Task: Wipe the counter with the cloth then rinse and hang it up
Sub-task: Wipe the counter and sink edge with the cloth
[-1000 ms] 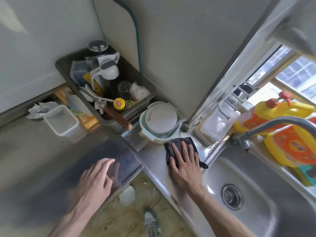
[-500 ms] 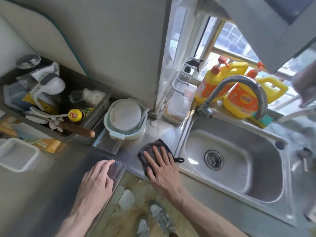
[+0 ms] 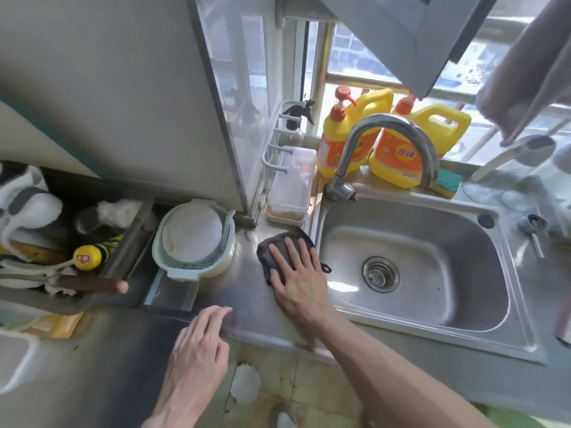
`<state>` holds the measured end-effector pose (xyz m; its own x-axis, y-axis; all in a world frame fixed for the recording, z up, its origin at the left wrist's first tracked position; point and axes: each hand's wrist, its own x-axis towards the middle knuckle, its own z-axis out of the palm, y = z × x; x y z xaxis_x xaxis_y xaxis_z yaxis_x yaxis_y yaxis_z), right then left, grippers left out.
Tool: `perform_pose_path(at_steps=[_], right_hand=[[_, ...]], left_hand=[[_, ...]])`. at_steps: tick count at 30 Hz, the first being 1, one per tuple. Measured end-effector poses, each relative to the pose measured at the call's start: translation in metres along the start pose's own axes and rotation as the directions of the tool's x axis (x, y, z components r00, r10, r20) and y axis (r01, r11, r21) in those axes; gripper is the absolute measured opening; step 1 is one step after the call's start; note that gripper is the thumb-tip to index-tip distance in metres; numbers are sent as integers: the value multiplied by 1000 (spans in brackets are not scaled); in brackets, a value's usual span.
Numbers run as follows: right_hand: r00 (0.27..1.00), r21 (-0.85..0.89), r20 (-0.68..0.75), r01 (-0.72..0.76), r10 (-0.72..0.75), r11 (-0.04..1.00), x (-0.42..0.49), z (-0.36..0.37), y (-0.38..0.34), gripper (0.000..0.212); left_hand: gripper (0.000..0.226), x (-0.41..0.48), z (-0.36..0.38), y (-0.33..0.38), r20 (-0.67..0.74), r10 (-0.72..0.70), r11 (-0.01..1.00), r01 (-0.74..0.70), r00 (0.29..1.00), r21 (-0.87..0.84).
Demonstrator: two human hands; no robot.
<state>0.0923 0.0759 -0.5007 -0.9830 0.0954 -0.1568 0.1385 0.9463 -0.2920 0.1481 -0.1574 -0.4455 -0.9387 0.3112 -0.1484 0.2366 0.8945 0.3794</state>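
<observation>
Beside the sink (image 3: 414, 322), on the steel tabletop (image 3: 234, 291), the dark cloth (image 3: 272, 248) lies pressed under the right hand (image 3: 298, 273), its grip flat and spread. The left hand (image 3: 200, 344) rests empty at the edge, fingers loosely bent. Wiping seems underway; rinsing likely calls for bunching the cloth and carrying it under the faucet (image 3: 386, 131).

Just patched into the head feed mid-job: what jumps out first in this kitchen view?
The right hand lies flat on a dark grey cloth on the stainless steel counter, just left of the steel sink basin. Behind the curved chrome tap, two bright yellow detergent jugs with orange pump caps stand on the window ledge. The left hand rests open at the counter's front edge.
</observation>
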Motion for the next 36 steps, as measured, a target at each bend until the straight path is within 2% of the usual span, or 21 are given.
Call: perform_pose_path(at_steps=[3, 6, 8, 12, 16, 21, 25, 28, 36], right_hand=[[999, 22, 36, 4, -5, 1000, 26, -7, -1, 60], [990, 59, 73, 115, -119, 992, 29, -2, -17, 60], [972, 60, 98, 209, -214, 976, 15, 8, -33, 60], [950, 73, 111, 285, -292, 956, -38, 27, -41, 59], [925, 41, 102, 364, -366, 931, -92, 36, -15, 58], [882, -79, 122, 466, -456, 881, -157, 32, 58, 72], [932, -126, 56, 363, -359, 923, -193, 14, 121, 75], [967, -106, 36, 256, -254, 961, -217, 0, 160, 68], [998, -78, -67, -20, 14, 997, -293, -26, 266, 62]], left_hand=[[60, -1, 3, 0, -17, -27, 1000, 27, 999, -11], [57, -6, 8, 2, -50, -57, 998, 58, 997, 11], [57, -9, 9, 4, -76, -82, 996, 84, 994, 13], [66, -15, 13, 18, -89, -139, 990, 140, 986, 3], [63, -12, 18, 37, -92, -137, 990, 139, 986, 10], [51, -9, 23, 69, -78, -201, 979, 197, 977, -53], [51, -6, 33, 92, -59, -170, 985, 168, 984, -47], [52, 0, 46, 105, -46, -143, 989, 141, 989, -44], [50, 11, 65, 159, 39, -21, 998, 23, 999, -54]])
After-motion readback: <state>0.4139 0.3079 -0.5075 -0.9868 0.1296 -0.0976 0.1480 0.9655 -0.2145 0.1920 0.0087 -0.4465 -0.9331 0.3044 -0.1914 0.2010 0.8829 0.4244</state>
